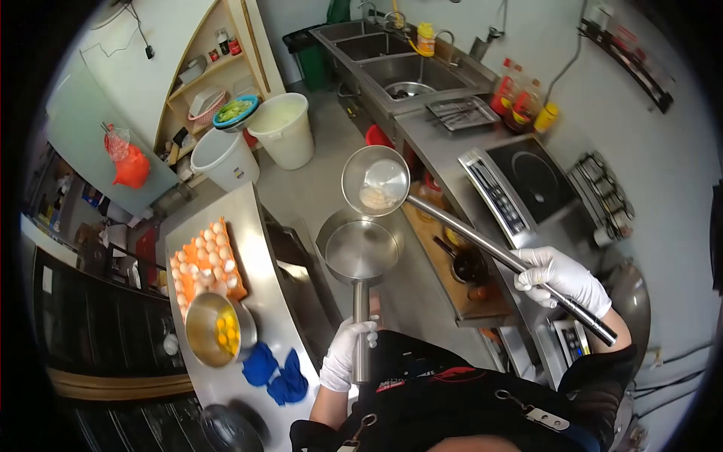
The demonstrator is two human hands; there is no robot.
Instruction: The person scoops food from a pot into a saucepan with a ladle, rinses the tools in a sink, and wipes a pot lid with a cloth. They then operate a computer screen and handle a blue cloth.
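My left hand (pixel 348 352), in a white glove, is closed around the tubular handle of a steel saucepan (pixel 361 252). The pan is held out in front of me above the floor; its inside looks bare metal, perhaps with a little liquid, which I cannot tell. My gloved right hand (pixel 556 277) grips the long metal handle of a ladle (pixel 474 235). Its round bowl hangs just beyond the saucepan, overlapping the pan's far rim from my view. A small pale, whitish-beige substance (pixel 376 197) lies in the ladle. Whether ladle and pan touch cannot be made out.
On the left steel table (pixel 260 290) are an egg tray (pixel 211 256), a steel bowl with yolks (pixel 197 339) and blue cloths (pixel 290 377). An induction cooker (pixel 527 181), sauce bottles (pixel 512 94) and a metal tray (pixel 463 111) occupy the right counter. White bins (pixel 286 128) and sinks (pixel 407 71) stand behind.
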